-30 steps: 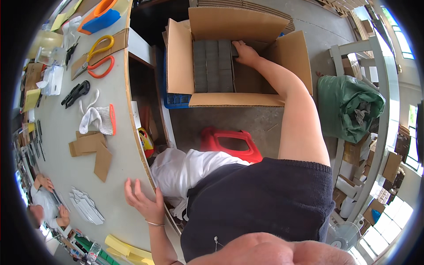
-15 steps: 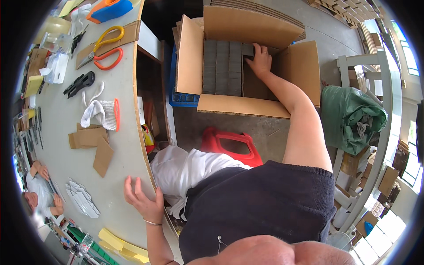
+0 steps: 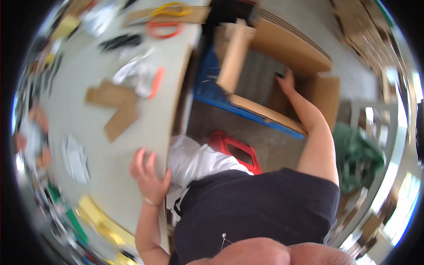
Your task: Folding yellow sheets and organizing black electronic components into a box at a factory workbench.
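Head view, blurry here: right hand [image 3: 288, 82] deep inside the open cardboard box [image 3: 287, 42], right at a small dark block [image 3: 279, 76] beside packed grey blocks [image 3: 257, 73]; gripped or merely touched, impossible to tell! Left hand [image 3: 151, 181] empty, fingers loosely spread at the counter [image 3: 119, 172] edge, near brown cardboard pieces [image 3: 121, 123].

The box [image 3: 326, 99] is matt brown cardboard, the tabletop [image 3: 110, 163] smooth, the red stool [image 3: 218, 140] plastic.
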